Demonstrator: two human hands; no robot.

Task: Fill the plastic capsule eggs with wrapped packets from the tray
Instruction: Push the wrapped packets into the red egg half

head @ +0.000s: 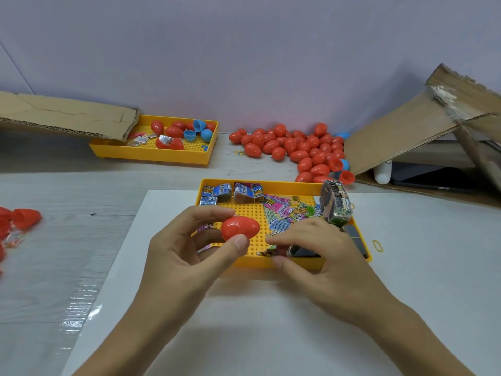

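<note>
Step in hand: the left hand [187, 248] is holding a closed red plastic capsule egg [240, 228] over the near yellow pegboard tray [279, 263], thumb below and fingers [208, 213] curled round the egg's blunt end; by my judgement the egg is either just closed or about to be opened, and I cannot tell which.

Right hand: the right hand [320, 253] is reaching into the near-right part of that tray, its fingers bent down onto a small dark wrapped packet [273, 252]; it seems to be pinching the packet, though the hold itself is partly hidden.

Next move: probably pulling the egg's halves apart, which needs both hands, so the packet would have to be kept tucked or set down; the smooth shell could slip.

Near tray contents: blue-and-silver wrapped packets [217, 192] are lying along the tray's far edge, pink and green printed leaflets [284, 213] are piling in its middle, and a banded stack of packets [336, 204] is standing at its right edge.

Far tray: beyond and left of the near tray, a second yellow tray [151, 154] is holding red eggs, blue egg halves [199, 126] and a few packets.

Egg supply: a heap of loose red eggs [295, 150] is lying on the tabletop [67, 191] just beyond the near tray.

Left of the near tray: more red egg pieces [25, 217] are lying well apart from it.
</note>
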